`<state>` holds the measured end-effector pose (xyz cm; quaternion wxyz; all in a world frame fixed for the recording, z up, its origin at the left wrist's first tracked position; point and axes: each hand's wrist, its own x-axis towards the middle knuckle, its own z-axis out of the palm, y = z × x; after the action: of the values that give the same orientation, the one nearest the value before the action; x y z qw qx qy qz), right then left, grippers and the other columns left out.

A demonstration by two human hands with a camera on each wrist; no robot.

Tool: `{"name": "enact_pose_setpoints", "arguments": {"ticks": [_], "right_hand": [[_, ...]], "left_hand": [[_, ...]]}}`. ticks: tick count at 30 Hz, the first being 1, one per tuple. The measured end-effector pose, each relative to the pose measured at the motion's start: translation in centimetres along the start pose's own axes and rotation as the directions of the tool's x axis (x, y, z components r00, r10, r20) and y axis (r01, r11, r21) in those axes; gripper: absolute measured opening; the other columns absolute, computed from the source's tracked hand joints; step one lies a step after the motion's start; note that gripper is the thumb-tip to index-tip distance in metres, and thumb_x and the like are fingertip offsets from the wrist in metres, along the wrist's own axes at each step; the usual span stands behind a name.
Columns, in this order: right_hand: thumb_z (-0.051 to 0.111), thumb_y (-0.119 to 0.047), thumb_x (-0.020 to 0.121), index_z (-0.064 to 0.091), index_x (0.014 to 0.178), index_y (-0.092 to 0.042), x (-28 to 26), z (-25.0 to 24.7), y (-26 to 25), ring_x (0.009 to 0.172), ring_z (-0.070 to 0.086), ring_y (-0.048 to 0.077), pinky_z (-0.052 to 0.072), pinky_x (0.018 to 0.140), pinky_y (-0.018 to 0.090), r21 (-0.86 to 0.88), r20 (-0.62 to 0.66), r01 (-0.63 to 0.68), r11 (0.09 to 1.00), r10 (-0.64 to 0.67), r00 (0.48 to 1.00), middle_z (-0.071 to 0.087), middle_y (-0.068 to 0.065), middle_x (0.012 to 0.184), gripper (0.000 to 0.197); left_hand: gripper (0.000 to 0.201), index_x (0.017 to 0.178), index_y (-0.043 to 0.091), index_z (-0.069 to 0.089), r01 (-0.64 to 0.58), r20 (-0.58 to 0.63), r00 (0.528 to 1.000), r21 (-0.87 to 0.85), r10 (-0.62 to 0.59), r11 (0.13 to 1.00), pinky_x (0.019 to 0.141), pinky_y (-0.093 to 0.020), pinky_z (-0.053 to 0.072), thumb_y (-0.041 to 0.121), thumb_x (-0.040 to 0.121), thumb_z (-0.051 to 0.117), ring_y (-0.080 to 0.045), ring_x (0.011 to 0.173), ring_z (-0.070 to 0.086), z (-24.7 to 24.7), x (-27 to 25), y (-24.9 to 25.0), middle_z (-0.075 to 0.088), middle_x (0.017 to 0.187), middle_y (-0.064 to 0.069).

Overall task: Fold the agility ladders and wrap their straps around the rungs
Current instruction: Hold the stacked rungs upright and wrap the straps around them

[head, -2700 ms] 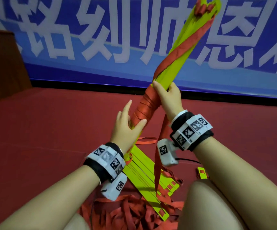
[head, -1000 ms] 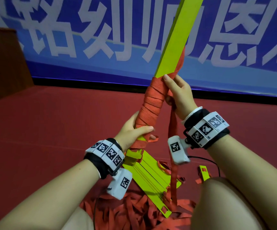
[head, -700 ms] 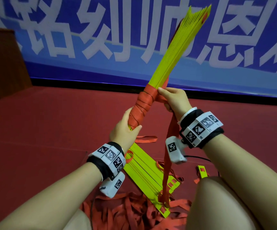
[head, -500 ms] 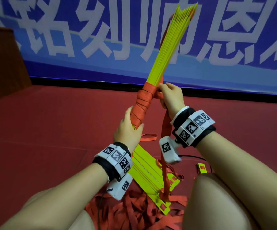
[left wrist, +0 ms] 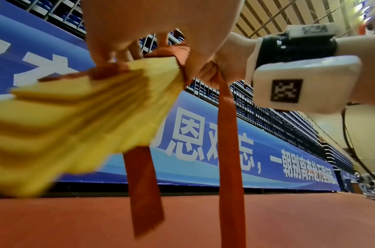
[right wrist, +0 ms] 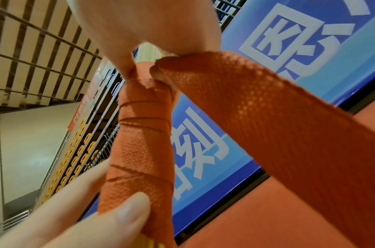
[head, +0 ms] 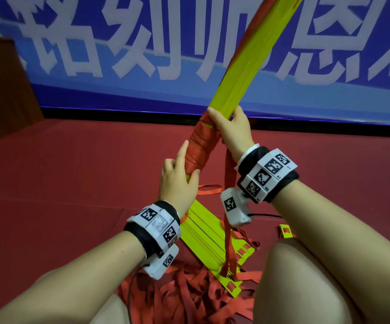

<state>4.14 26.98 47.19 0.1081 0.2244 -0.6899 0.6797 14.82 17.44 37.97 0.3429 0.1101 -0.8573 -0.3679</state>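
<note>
A bundle of yellow-green ladder rungs (head: 240,73) stands slanted up to the right in the head view. Red-orange strap is wound tightly round its lower part as a wrap (head: 201,148). My left hand (head: 182,174) holds the bundle at the bottom of the wrap, thumb across the front and index finger lying up along it. My right hand (head: 226,122) grips the bundle at the top of the wrap and pinches the free strap (head: 228,183), which hangs down to the floor. The right wrist view shows the wrap (right wrist: 144,134) and strap (right wrist: 267,117) up close.
Another set of yellow rungs (head: 208,242) lies on the red floor between my knees, over a heap of loose red straps (head: 189,295). A small yellow piece (head: 286,231) lies to the right. A blue banner wall (head: 95,90) and a brown wooden block (head: 2,85) stand behind.
The bundle has turned from edge-on to showing its broad face. My right hand has shifted its hold at the top of the wrap, and my left index finger has straightened along the wrap.
</note>
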Motion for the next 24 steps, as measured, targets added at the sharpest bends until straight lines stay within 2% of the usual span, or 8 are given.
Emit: {"name": "enact_pose_setpoints", "arguments": {"ticks": [3,5,7,9,12,16,21,24], "right_hand": [[0.066,-0.025,0.089,0.057,0.101,-0.014,0.3,-0.7,0.1,0.06,0.052,-0.001,0.038,0.055,0.014,0.033,0.007,-0.008,0.999,0.008,1.0,0.057,-0.013,0.075,0.019],[0.065,-0.021,0.09,0.059,0.097,-0.014,0.5,-1.3,-0.2,0.053,0.052,-0.004,0.037,0.052,0.011,0.093,0.045,-0.003,0.996,-0.001,0.999,0.059,-0.016,0.066,0.012],[0.06,-0.017,0.093,0.058,0.092,-0.014,0.4,-1.7,-0.6,0.043,0.048,-0.004,0.034,0.045,0.008,0.14,0.098,-0.023,0.99,0.009,0.995,0.055,-0.018,0.051,0.004],[0.056,-0.014,0.095,0.057,0.09,-0.015,0.1,-2.0,-0.9,0.045,0.049,-0.004,0.035,0.045,0.009,0.177,0.153,-0.037,0.984,0.009,0.988,0.056,-0.017,0.054,0.006],[0.059,-0.02,0.094,0.061,0.091,-0.018,-0.3,-2.3,-1.0,0.058,0.052,0.005,0.038,0.051,0.015,0.185,0.209,-0.027,0.982,-0.013,0.978,0.059,-0.01,0.069,0.004],[0.059,-0.03,0.094,0.059,0.078,-0.023,-0.2,-2.7,-1.1,0.037,0.035,0.006,0.026,0.038,0.018,0.091,0.207,-0.055,0.994,0.035,0.978,0.042,-0.01,0.049,0.017],[0.055,-0.039,0.096,0.06,0.078,-0.015,0.0,-2.3,-0.6,0.037,0.046,0.01,0.038,0.037,0.018,-0.006,0.241,-0.116,0.993,0.114,0.964,0.051,0.002,0.051,0.031],[0.052,-0.026,0.098,0.064,0.089,-0.009,0.2,-2.1,0.0,0.038,0.046,0.007,0.036,0.038,0.016,0.063,0.283,-0.204,0.977,0.179,0.943,0.053,0.007,0.065,0.022]], "left_hand": [[0.077,0.148,0.033,0.034,0.01,0.077,0.997,-0.092,-0.003,0.996,0.089,-0.025,0.034,0.028,0.081,0.072,-0.028,0.113,0.05,-0.6,0.7,0.1,0.046,0.111,-0.003],[0.08,0.14,0.029,0.045,0.052,0.198,0.98,-0.184,-0.015,0.982,0.095,-0.025,0.036,0.048,0.068,0.074,-0.019,0.117,0.051,-1.2,1.4,0.1,0.052,0.121,-0.002],[0.07,0.124,0.032,0.054,0.145,0.336,0.941,-0.281,-0.044,0.949,0.092,-0.028,0.043,0.054,0.061,0.075,-0.007,0.103,0.059,-1.6,1.5,0.4,0.061,0.113,0.002],[0.048,0.111,0.034,0.053,0.259,0.44,0.896,-0.409,-0.059,0.875,0.077,-0.028,0.049,0.031,0.073,0.081,-0.001,0.078,0.065,-1.7,1.0,0.7,0.066,0.093,0.007],[0.052,0.126,0.025,0.043,0.39,0.534,0.843,-0.528,-0.063,0.755,0.055,-0.03,0.055,0.004,0.086,0.069,-0.017,0.06,0.069,-1.4,0.2,1.1,0.068,0.077,0.0],[0.056,0.132,0.015,0.042,0.36,0.469,0.881,-0.578,-0.063,0.733,0.05,-0.028,0.054,-0.003,0.085,0.067,-0.019,0.051,0.065,-1.0,0.0,1.7,0.064,0.076,-0.009],[0.062,0.136,0.018,0.041,0.301,0.328,0.938,-0.622,-0.109,0.723,0.047,-0.019,0.05,-0.007,0.085,0.066,-0.012,0.052,0.06,-0.4,-0.2,2.0,0.058,0.088,-0.013],[0.066,0.138,0.021,0.041,0.275,0.24,0.958,-0.604,-0.158,0.748,0.047,-0.018,0.049,-0.003,0.084,0.069,-0.018,0.06,0.057,-0.3,0.3,1.6,0.059,0.092,-0.012]]}}
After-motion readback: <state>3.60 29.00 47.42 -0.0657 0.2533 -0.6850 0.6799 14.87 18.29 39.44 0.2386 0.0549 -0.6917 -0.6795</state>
